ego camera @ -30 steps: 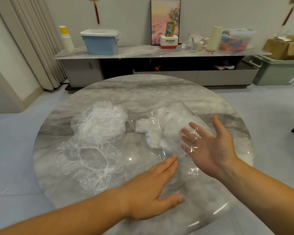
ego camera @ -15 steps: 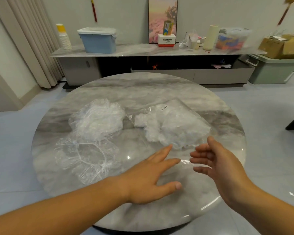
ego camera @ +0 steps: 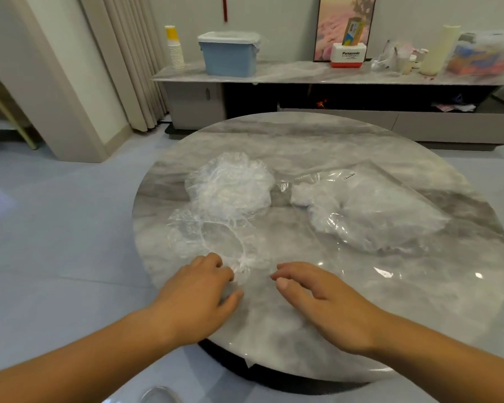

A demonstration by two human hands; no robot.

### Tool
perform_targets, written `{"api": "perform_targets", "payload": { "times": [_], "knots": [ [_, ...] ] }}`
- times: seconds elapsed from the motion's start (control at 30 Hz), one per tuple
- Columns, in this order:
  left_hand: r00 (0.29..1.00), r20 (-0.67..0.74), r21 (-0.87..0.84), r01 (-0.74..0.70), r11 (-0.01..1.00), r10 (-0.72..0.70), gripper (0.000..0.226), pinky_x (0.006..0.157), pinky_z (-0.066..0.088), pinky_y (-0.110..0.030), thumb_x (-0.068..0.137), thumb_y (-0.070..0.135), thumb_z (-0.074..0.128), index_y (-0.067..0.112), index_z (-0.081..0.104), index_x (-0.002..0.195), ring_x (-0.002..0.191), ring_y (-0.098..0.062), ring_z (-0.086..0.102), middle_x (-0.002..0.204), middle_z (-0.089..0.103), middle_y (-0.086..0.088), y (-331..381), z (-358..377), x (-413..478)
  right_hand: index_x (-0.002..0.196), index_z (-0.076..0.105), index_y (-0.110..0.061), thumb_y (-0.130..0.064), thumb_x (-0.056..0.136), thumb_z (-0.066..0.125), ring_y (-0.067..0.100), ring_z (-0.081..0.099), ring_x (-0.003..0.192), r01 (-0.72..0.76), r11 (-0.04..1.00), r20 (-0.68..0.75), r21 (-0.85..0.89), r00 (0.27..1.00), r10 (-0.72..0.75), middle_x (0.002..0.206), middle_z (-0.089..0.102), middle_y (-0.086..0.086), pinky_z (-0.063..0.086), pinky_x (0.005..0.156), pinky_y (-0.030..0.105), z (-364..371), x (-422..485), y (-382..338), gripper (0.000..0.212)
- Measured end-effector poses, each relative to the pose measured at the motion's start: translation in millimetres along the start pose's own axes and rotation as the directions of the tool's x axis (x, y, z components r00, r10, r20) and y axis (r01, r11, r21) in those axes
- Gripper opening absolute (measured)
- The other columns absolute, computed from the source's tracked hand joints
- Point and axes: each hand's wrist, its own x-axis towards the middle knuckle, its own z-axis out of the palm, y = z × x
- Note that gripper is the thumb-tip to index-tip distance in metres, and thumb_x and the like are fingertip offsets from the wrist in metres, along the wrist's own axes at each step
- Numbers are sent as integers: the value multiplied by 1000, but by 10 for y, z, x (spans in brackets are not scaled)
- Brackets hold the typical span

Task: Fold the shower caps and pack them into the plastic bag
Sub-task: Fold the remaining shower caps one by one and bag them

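A clear shower cap (ego camera: 213, 242) lies spread flat on the round marble table (ego camera: 317, 146), its elastic rim forming a ring. Behind it sits a bunched pile of more clear caps (ego camera: 230, 187). To the right lies the clear plastic bag (ego camera: 370, 210) with folded white caps inside. My left hand (ego camera: 198, 298) has its fingers curled at the near edge of the flat cap and touches its rim; I cannot tell whether it pinches the rim. My right hand (ego camera: 320, 298) hovers just right of that cap, fingers loosely bent, holding nothing.
A low marble-topped cabinet (ego camera: 303, 74) runs along the far wall with a blue lidded box (ego camera: 229, 53), stacked paper cups (ego camera: 175, 48), a white roll (ego camera: 437, 50) and other clutter. Curtains hang at the left. Grey floor surrounds the table.
Both hands left the plastic bag and moved left and nearer to the flat shower cap. The left hand's fingers went from straight to curled at the cap's rim. The camera view shifted left.
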Motion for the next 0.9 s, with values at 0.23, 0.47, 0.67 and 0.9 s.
{"api": "perform_targets", "payload": {
  "times": [0.23,0.47,0.67,0.9],
  "knots": [
    [959,101,-51,-261,964,265,47,107,34,-30,98,59,34,31,53,130,126,-12,35,138,38,8,119,135,-136,139,53,-41,-93,79,14,-10,1,149,109,972,75,-210,993,-95,161,22,-27,13,124,27,162,116,318,89],
    [912,12,-133,-406,904,411,45,114,30,-28,99,52,45,32,53,139,139,-9,27,152,31,9,22,183,-94,137,55,-38,-80,91,8,-1,22,145,174,865,98,-471,985,-145,161,26,-15,16,117,17,36,-81,468,78],
    [949,-167,-247,-304,920,269,68,116,27,-23,84,55,67,35,40,143,136,-1,29,146,30,21,8,224,138,133,53,-46,-79,92,19,-8,19,143,178,879,102,-443,984,-149,162,16,-24,23,118,22,-92,-226,596,63],
    [934,-228,-180,-319,931,276,35,107,26,-20,82,54,71,38,66,113,128,-4,35,136,42,16,87,299,328,124,64,-40,-72,97,25,-6,16,145,232,890,112,-393,973,-204,158,28,-21,23,118,27,-127,-261,590,58]
  ]
}}
